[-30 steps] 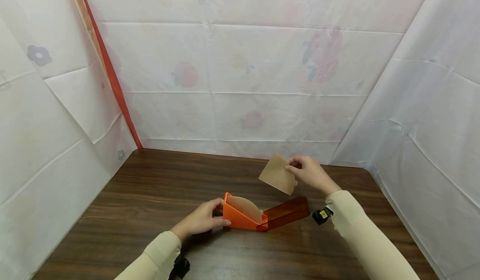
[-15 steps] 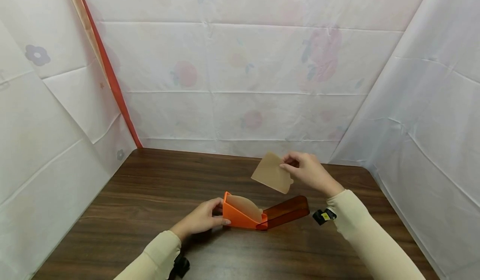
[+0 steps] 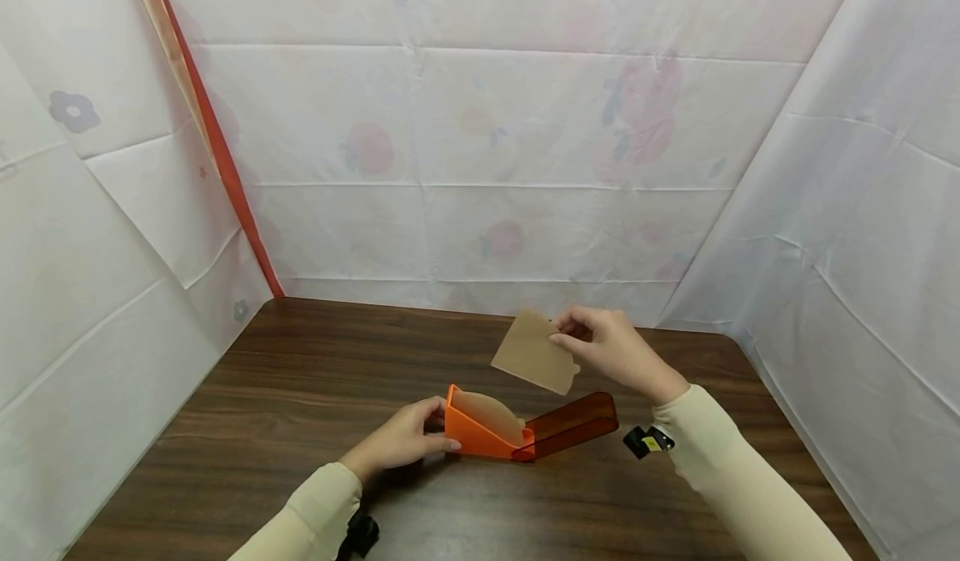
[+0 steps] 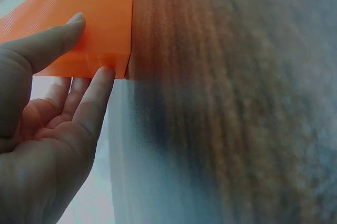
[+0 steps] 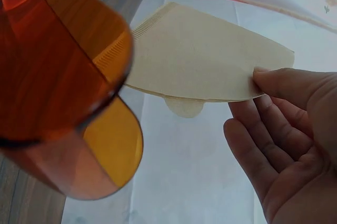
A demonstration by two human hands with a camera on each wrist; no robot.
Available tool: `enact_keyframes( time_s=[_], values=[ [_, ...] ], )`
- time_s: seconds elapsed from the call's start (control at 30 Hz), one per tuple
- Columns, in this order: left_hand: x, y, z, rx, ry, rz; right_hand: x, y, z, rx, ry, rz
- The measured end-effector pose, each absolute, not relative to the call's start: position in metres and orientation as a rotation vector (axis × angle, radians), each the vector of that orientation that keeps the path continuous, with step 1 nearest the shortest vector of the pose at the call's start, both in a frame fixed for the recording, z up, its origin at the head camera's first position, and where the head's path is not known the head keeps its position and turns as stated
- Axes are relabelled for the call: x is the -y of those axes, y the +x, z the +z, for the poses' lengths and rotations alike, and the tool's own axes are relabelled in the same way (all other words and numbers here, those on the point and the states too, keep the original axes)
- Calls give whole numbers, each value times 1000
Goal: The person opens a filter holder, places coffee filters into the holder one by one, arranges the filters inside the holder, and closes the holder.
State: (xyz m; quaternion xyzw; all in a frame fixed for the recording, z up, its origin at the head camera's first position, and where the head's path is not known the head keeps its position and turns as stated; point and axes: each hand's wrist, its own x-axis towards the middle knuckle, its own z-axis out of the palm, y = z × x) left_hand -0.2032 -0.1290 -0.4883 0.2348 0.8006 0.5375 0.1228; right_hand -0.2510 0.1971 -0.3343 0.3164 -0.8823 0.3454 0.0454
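An orange coffee filter box stands on the table with brown paper filters inside. Its see-through amber lid is swung open to the right. My left hand grips the box at its left end; in the left wrist view the thumb lies on one face and the fingers on the adjoining end. Up and to the right of the box, my right hand pinches one coffee filter by its edge, above the table. The filter's crimped seam and small round tab show in the right wrist view.
The dark wood-grain table extends around the box. White patterned sheets hang behind it and on both sides, with a red strip at the back left corner.
My right hand has moved a little left with the coffee filter, nearer to a spot above the box. The left hand, box and lid have stayed in place.
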Motion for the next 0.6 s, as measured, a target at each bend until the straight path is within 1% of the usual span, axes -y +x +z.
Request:
enact_keyframes(
  time_s=[0.6],
  values=[
    [129,-204,-491,-2331,705,1571,-185,-232,-332,2680,1127,1076]
  ],
)
